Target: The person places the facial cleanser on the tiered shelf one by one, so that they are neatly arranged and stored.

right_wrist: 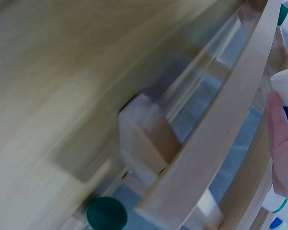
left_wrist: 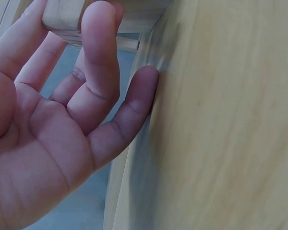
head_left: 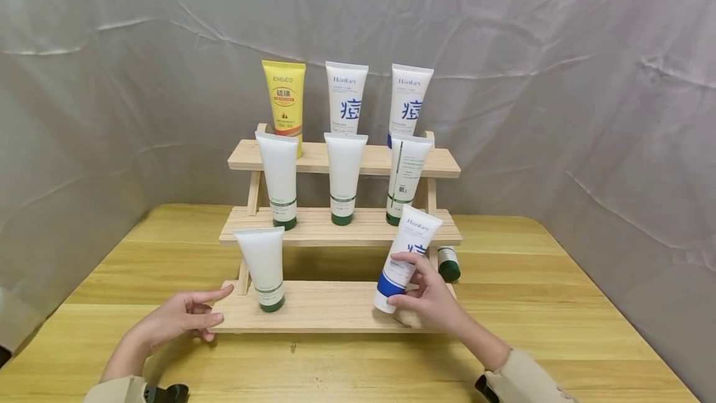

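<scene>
My right hand (head_left: 427,294) grips a white squeeze tube with a blue band (head_left: 411,238), marked Hankey. It is tilted, cap downward, over the right part of the bottom shelf (head_left: 330,306) of a wooden tiered stand. In the right wrist view, the tube's white cap (right_wrist: 284,82) appears beside the fingers; a gap to the board is hard to judge. At the bottom shelf's left end, my left hand (head_left: 170,322) touches the wood with loosely bent fingers. Nearby on that shelf, a white tube with a green cap (head_left: 265,269) stands upright.
Three green-capped white tubes (head_left: 344,176) stand on the middle shelf (head_left: 313,235). Above them, the top shelf (head_left: 313,160) bears a yellow tube (head_left: 285,98) and two Hankey tubes (head_left: 348,95). Another green-capped tube (head_left: 448,262) is partly hidden behind the stand's right side. Grey cloth (head_left: 503,111) surrounds the wooden table (head_left: 503,303).
</scene>
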`<state>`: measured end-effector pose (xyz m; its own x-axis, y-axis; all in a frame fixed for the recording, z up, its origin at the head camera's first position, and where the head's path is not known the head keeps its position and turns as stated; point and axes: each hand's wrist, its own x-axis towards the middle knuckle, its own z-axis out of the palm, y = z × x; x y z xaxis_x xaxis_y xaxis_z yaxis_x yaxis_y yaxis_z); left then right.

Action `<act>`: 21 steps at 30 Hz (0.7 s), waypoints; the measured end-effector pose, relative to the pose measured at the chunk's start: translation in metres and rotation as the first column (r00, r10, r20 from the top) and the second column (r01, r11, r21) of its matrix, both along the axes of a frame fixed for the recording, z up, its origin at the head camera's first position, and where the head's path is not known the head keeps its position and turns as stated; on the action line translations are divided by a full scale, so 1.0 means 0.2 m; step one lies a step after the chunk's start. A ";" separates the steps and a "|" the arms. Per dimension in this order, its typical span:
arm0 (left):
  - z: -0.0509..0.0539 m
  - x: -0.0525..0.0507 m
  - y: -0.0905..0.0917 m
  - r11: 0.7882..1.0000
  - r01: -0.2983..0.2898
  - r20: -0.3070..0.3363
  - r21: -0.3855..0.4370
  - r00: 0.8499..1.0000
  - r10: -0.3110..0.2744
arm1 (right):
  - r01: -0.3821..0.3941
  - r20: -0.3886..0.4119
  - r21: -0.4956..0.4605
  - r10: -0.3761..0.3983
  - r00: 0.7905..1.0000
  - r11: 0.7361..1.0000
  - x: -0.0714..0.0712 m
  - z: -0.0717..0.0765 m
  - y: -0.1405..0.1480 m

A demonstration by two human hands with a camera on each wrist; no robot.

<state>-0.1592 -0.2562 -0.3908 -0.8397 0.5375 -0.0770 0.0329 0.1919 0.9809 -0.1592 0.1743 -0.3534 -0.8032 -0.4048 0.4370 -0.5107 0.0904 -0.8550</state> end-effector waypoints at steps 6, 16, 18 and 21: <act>-0.01 0.00 0.00 1.000 0.001 0.004 0.004 1.000 -0.001 | 0.016 0.018 0.002 -0.016 1.000 1.000 -0.01 0.00 -0.06; -0.01 0.00 0.00 1.000 -0.003 -0.013 0.001 1.000 0.003 | 0.097 -0.045 0.090 -0.093 0.995 0.991 -0.02 0.00 -0.15; -0.01 0.00 0.00 1.000 -0.002 -0.012 0.002 1.000 0.002 | 0.112 -0.058 0.102 -0.107 0.993 0.988 -0.03 0.00 -0.17; -0.01 0.00 0.00 1.000 -0.003 -0.013 0.001 1.000 0.003 | 0.117 -0.070 0.110 -0.110 0.991 0.987 -0.03 0.00 -0.20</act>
